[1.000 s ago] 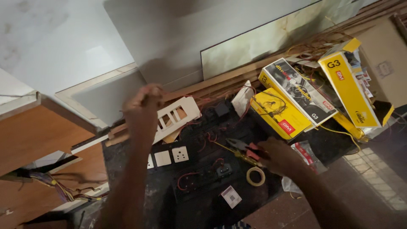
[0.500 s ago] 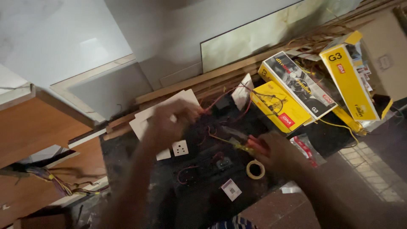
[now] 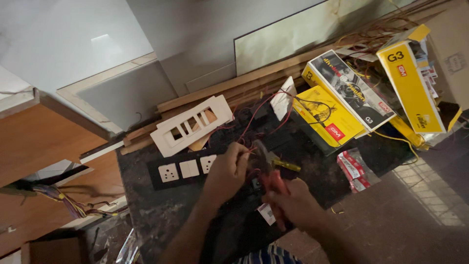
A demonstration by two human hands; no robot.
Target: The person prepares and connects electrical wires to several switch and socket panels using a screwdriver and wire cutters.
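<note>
We've got the dark rough worktop (image 3: 161, 215) as base; white slotted faceplate (image 3: 191, 125) parked up back, out of the way; our right hand (image 3: 293, 205) squeezes red-handled pliers (image 3: 269, 176) shut, while our left hand (image 3: 227, 171) pinches thin red wires (image 3: 249, 152) taut at their tips

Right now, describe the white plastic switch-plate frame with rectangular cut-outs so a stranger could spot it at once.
Start at the dark stone worktop and look to its far edge, by the long wooden battens. The white plastic frame lies tilted there, beyond the person's left hand. Unlike the black strip of white sockets nearer, it is empty, with open windows.
</note>
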